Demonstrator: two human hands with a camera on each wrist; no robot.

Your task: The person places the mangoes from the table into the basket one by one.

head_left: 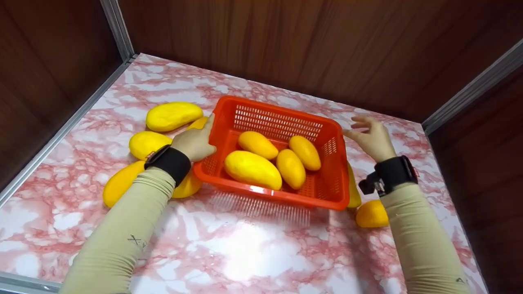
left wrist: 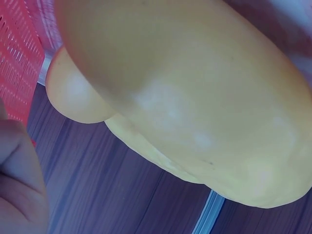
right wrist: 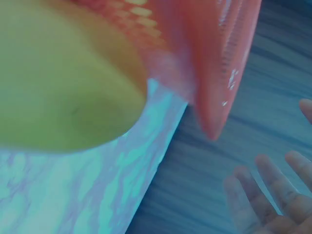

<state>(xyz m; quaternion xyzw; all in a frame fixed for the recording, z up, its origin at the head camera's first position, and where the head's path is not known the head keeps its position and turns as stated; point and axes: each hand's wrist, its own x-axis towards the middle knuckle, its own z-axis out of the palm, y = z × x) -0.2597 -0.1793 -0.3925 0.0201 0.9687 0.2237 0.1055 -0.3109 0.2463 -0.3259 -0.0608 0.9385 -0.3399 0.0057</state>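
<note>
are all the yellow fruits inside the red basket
No, several yellow fruits lie on the marbled table beside the red basket.

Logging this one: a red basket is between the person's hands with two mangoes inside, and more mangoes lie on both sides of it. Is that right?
Not quite: the head view shows four mangoes in the basket, not two. It is red and between the person's hands, with more mangoes on both sides.

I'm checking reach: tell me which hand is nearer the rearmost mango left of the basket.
Left. The left hand is at the left side of the basket, in front and to the right of that mango; the right hand is across, at its right side.
</note>
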